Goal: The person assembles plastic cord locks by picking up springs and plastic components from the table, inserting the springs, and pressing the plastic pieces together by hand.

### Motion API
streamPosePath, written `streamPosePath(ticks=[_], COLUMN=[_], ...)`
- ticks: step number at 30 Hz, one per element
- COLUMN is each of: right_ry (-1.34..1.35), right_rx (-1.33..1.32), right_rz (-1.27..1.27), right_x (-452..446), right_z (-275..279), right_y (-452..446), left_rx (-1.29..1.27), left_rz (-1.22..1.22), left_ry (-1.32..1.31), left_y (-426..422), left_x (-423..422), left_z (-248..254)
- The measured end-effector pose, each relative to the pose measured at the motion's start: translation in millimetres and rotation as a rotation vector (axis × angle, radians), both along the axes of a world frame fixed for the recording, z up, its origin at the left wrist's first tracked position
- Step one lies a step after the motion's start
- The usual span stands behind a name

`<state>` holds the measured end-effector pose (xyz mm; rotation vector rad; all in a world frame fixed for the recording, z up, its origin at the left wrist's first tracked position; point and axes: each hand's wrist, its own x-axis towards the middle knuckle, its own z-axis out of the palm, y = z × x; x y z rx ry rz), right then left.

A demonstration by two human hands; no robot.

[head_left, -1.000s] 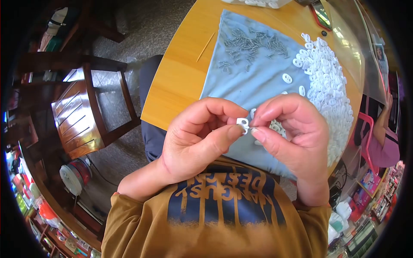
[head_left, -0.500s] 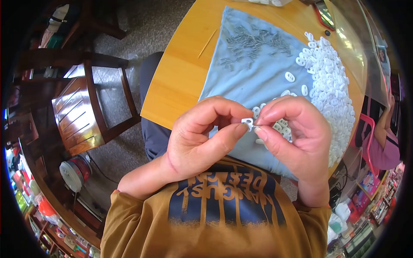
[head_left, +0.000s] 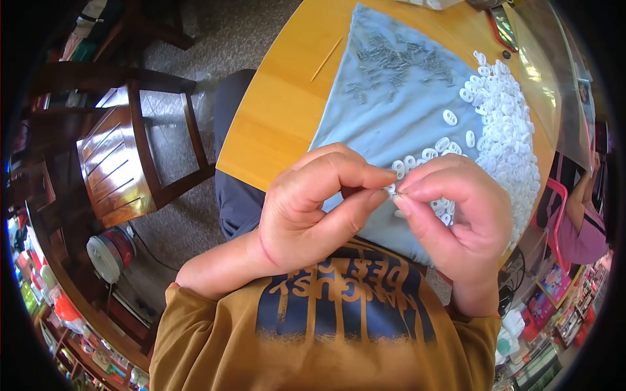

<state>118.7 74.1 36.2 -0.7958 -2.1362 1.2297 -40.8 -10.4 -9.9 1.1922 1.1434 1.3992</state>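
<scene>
My left hand (head_left: 326, 205) pinches a small white plastic piece (head_left: 391, 189) between thumb and forefinger, mostly covered by the fingertips. Meeting it from the right, my right hand (head_left: 466, 212) holds a tiny metal spring (head_left: 399, 193) against the piece; whether the spring sits inside it I cannot tell. Beneath both hands lies a light blue cloth (head_left: 378, 124). Just beyond the fingers are several loose white oval pieces with two holes (head_left: 429, 154), partly hidden by my right hand. Many thin metal springs (head_left: 404, 58) are scattered over the cloth's far part.
A large heap of white oval pieces (head_left: 505, 137) covers the right side of the wooden table (head_left: 267, 124). A thin wooden stick (head_left: 326, 60) lies left of the cloth. Clear plastic sheeting (head_left: 538, 72) stands at the right. A wooden chair (head_left: 120, 163) is left; another person's arm (head_left: 577, 195) shows far right.
Both hands have shifted slightly right in view, and their fingertips have come closer together. The white piece is now more covered by the fingers. The table view has shifted slightly too.
</scene>
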Motion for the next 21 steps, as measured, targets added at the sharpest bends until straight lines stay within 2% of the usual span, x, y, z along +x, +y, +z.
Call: streamPosePath(ticks=[7, 10, 14, 16, 19, 21], right_ry=[0.02, 0.057, 0.117, 0.08, 0.064, 0.066], right_rx=[-0.042, -0.087, -0.121, -0.138, -0.139, -0.137], right_rz=[-0.015, -0.033, -0.052, 0.014, 0.043, 0.037], right_x=[0.0, -0.5, -0.6, 2.9, 4.6, 4.5], right_z=[-2.9, -4.4, -6.6, -3.4, -1.9, -1.8], right_y=[-0.5, -1.9, -2.8, -2.6, -2.3, -2.8], left_rx=[0.094, 0.014, -0.061, -0.09, -0.214, -0.21], left_rz=[0.02, 0.01, 0.012, -0.009, 0.043, 0.034], left_ry=[0.055, 0.03, -0.161, -0.25, -0.476, -0.46], left_y=[1.1, -0.8, -1.9, -1.2, -5.2, -5.4], left_x=[0.0, -1.1, 1.0, 1.0, 7.9, 7.6], left_z=[-3.1, 1.7, 0.8, 0.4, 3.4, 3.1])
